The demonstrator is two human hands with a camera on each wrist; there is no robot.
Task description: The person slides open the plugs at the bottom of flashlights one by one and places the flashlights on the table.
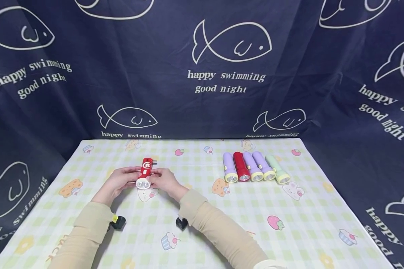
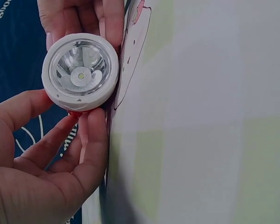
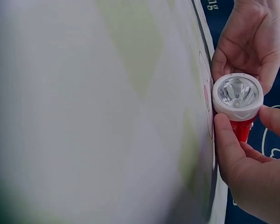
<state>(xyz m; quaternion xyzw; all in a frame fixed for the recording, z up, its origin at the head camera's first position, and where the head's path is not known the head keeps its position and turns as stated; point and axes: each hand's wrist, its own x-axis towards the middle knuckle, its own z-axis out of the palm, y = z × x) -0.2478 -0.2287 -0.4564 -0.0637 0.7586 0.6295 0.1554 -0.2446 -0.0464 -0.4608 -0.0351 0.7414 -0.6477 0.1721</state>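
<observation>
- Both hands on one piece: left hand [image 1: 122, 180] and right hand [image 1: 165, 180] pinch the red-and-white flashlight [image 1: 144, 173] from either side near its head, fingers closed in to its width
- Location: left part of the checked tablecloth [image 1: 192, 179], lens [image 2: 82, 70] toward the person, tail toward the navy curtain [image 1: 161, 89]; resting on the cloth or just above it, cannot tell
- Two plug prongs [image 1: 154, 163] stand out near its tail, on the right-hand side; bulb looks unlit
- Row at right, well apart from the hands: three lavender flashlights [image 1: 228, 163], one dark red flashlight [image 1: 241, 166] and one mint green flashlight [image 1: 277, 168], side by side, lens ends toward the person; no prongs visible on them
- Progress, judged: five pieces set down in rough order; the held one is mid-handling, outside the row
- Left, judged: this piece, prongs out and not yet released; whether the five are finished or waiting, cannot tell
</observation>
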